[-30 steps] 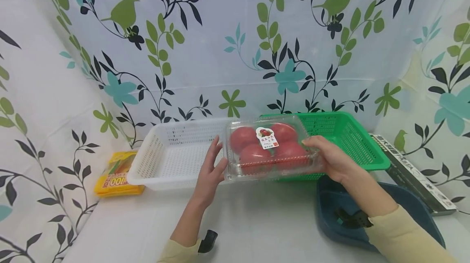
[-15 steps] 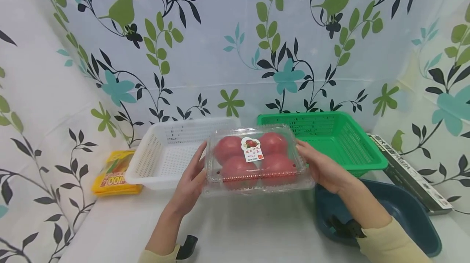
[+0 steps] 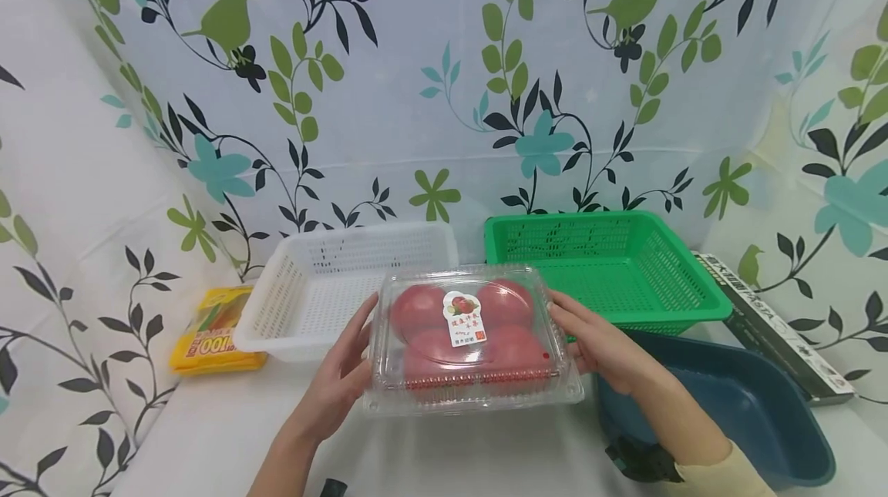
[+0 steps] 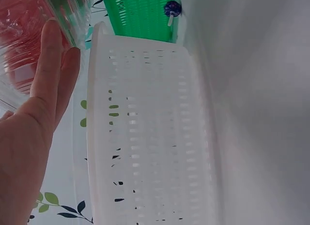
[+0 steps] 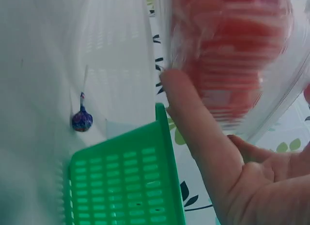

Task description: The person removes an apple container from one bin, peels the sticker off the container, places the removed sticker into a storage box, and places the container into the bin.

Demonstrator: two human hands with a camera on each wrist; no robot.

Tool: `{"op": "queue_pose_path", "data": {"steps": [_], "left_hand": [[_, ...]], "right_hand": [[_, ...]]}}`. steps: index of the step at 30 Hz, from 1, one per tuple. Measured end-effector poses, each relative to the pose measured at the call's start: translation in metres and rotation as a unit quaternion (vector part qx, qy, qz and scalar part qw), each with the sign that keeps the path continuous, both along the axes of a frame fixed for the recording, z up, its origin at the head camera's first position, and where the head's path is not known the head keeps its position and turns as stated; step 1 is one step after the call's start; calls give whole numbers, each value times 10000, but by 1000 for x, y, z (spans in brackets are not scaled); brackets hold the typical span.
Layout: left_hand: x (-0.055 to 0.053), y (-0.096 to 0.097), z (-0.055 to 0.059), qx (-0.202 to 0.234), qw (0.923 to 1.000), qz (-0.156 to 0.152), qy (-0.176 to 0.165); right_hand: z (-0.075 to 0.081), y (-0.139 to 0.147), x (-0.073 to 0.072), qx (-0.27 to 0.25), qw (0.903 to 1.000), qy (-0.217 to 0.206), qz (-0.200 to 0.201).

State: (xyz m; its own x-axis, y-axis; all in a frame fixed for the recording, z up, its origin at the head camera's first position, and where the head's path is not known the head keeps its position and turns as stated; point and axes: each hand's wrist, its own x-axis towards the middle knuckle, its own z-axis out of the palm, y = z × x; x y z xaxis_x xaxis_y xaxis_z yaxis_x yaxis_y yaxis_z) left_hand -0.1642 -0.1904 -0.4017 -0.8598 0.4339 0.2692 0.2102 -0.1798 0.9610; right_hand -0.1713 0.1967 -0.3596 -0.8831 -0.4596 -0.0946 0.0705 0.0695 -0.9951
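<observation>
Clear plastic box [image 3: 444, 354], ridged and lidded, with red round tomatoes [image 3: 419, 312] inside, is between the person's two hands, off the white tabletop [image 3: 458, 458] and in front of the two baskets. From my seat at the feeds, I see the left hand [image 3: 340, 374] grasping its left end, fingers long and slightly parted along the wall, and the right hand [image 3: 610, 347] grasping the opposite end, one finger stretched along the side in the right wrist view. Neither hand is clenched tight; I cannot make out all the fingertips. The long axis runs left to right, the right end slightly higher in the head view, and the lid faces up toward me, its white printed label [image 3: 465, 318] reading upright. Behind to the left I have a white perforated plastic basket [image 3: 333, 297], with a yellow printed packet [image 3: 218, 330] just beside it; behind to the right is a green perforated plastic basket [image 3: 597, 289]. A dark blue plastic basin [image 3: 728, 397] lies partly behind the right forearm, near a long, narrow black-and-white carton [image 3: 777, 327]. Both wrist views show a purple-wrapped lollipop [image 5: 82, 121] near the green basket. In my head view, the raised load hides part of the white basket's near side.
</observation>
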Motion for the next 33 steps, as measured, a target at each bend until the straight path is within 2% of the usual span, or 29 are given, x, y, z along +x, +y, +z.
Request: {"op": "queue_pose_path", "data": {"steps": [6, 17, 24, 27, 33], "left_hand": [[8, -4, -3, -59, 9998, -142, 120], [23, -13, -12, 80, 9970, -715, 288], [27, -16, -18, -34, 9976, -678, -135], [27, -18, -23, 6, 9967, -774, -244], [27, -20, -34, 126, 9944, -1015, -247]], "right_hand": [[-5, -2, 7, -55, 9998, 68, -184], [-12, -3, 19, -105, 9999, -81, 10], [-17, 0, 19, -41, 9990, -247, 363], [-19, 0, 19, -48, 9982, -364, 478], [-26, 1, 20, -52, 9969, -463, 637]]}}
